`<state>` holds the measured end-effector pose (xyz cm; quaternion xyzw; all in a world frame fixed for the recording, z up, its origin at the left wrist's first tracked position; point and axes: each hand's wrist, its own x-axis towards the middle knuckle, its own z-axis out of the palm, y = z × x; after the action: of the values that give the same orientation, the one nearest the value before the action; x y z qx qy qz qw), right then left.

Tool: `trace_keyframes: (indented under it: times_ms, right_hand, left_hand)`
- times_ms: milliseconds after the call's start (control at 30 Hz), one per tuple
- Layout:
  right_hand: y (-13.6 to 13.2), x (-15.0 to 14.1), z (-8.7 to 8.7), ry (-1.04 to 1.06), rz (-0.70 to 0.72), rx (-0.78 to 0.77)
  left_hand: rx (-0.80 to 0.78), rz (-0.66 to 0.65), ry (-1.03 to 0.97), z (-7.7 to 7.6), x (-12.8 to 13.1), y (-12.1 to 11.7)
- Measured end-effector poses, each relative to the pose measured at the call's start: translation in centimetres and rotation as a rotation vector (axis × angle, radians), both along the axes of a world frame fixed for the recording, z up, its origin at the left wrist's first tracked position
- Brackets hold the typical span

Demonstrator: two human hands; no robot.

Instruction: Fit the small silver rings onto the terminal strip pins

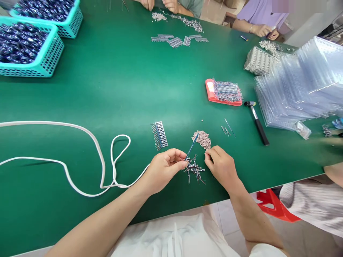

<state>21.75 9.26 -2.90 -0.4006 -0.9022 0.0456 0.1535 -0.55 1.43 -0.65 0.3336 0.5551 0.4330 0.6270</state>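
Observation:
My left hand [167, 169] pinches a thin dark-blue strip [192, 147] between thumb and fingers, its far end slanting up over a pile of small pinkish-beige pieces [203, 139]. Beside those fingertips lies a loose heap of small wired parts [196, 169] with thin leads. At the lower edge of the beige pile is my right hand [220, 165], thumb and fingers closed together; whatever they hold is too small or hidden to make out. Left of the pile, a neat row of wired parts [160, 135] lies on the green table [112, 89].
A white cable [93, 142] loops across the left side. Two teal baskets [50, 53] hold dark glossy pieces. A red pack [223, 101] with wired rows, a hammer [257, 123] and stacked clear plastic trays [297, 85] are on the right. Co-workers' hands [261, 30] work at the far edge.

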Motion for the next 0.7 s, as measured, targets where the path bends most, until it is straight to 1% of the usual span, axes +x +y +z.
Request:
trace_keyframes:
  times_ms: [100, 200, 267, 333, 433, 533, 700]
  right_hand:
    - [-1.1, -0.5, 1.3, 0.257, -0.007, -0.222]
    - [-2.5, -1.2, 2.5, 0.471, -0.003, -0.387]
    - [-3.2, -1.8, 2.8, 0.573, 0.002, -0.462]
    - [-3.7, -2.4, 2.7, 0.642, 0.002, -0.502]
    - [-4.1, -3.1, 2.4, 0.684, -0.005, -0.501]
    - [-4.2, -3.5, 2.2, 0.689, -0.018, -0.460]
    - [-4.4, -3.7, 1.9, 0.653, -0.017, -0.309]
  left_hand:
    - [0.017, 0.006, -0.038, 0.6, 0.2, 0.1]
    - [0.056, -0.006, -0.134, 1.2, 0.3, -0.1]
    - [0.084, -0.024, -0.177, 1.5, 0.3, -0.4]
    - [0.111, -0.051, -0.181, 1.8, 0.4, -0.7]
    - [0.170, -0.097, -0.134, 2.0, 0.4, -1.1]
    - [0.234, -0.116, -0.041, 2.0, 0.6, -1.3]
    - [0.286, -0.109, 0.056, 2.0, 1.0, -1.6]
